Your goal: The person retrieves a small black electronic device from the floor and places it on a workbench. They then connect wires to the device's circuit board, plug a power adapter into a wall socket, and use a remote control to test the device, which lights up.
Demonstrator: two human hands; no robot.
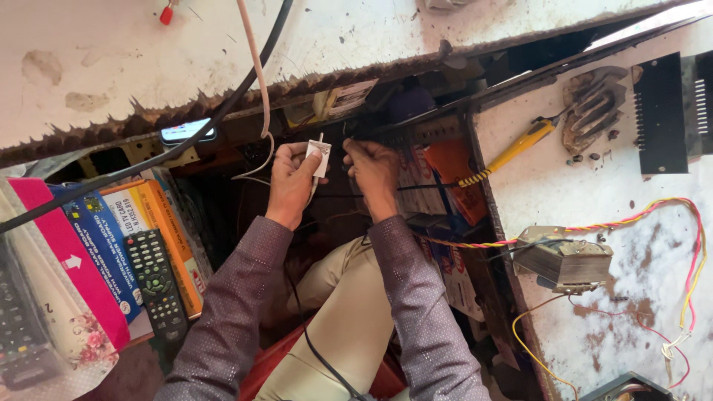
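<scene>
White part (320,156): small flat piece, centre of frame, pinched in left hand (291,180)
Left grip: closed on the white part
Right hand (373,172): fingers curled, contents hidden, cannot tell
Remote control (156,282): lower left
Bench (564,186): right, bearing a yellow-handled screwdriver (512,152)

— What colours show on the small plastic adapter (320,154)?
— White. The screwdriver handle (518,148) is yellow, and the twisted wires (627,219) are red and yellow.
— And the worn desk (564,193)?
— White, rust-stained.
</scene>
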